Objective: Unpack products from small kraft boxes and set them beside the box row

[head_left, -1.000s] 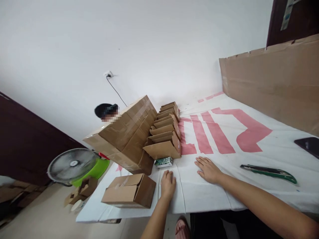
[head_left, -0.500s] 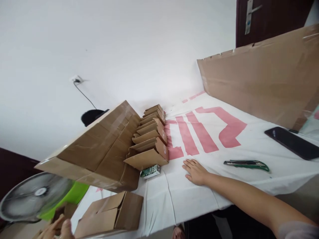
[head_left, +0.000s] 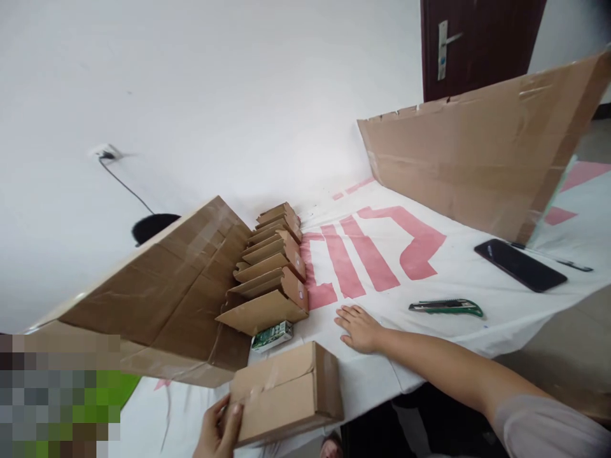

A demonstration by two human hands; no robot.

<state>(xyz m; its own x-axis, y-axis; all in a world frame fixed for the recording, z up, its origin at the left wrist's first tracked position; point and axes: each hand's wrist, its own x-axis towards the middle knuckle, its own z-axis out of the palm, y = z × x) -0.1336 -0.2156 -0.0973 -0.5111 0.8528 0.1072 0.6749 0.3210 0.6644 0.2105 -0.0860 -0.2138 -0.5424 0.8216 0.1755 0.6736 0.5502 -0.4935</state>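
Observation:
My left hand (head_left: 220, 427) grips the left end of a closed brown cardboard box (head_left: 281, 402), thumb on the near side. The box is at the front edge of the cloth-covered table, a tape strip across its flaps. To its right, my right hand (head_left: 359, 328) lies flat on the white cloth, fingers spread, holding nothing. Behind the box is a small green-and-white carton (head_left: 272, 336), beside a row of several open brown cardboard boxes (head_left: 267, 310). A green utility knife (head_left: 447, 308) lies to the right of my right hand.
A large cardboard panel (head_left: 157, 299) stands at the left and another panel (head_left: 477, 146) at the back right. A black phone (head_left: 520, 264) and a pen (head_left: 573, 264) lie on the right of the white cloth (head_left: 458, 267) with red print. The lower left corner is pixelated.
The closed box has moved right along the front of the table, with my left hand now on its left end. My right hand stays flat on the cloth. The camera view has shifted.

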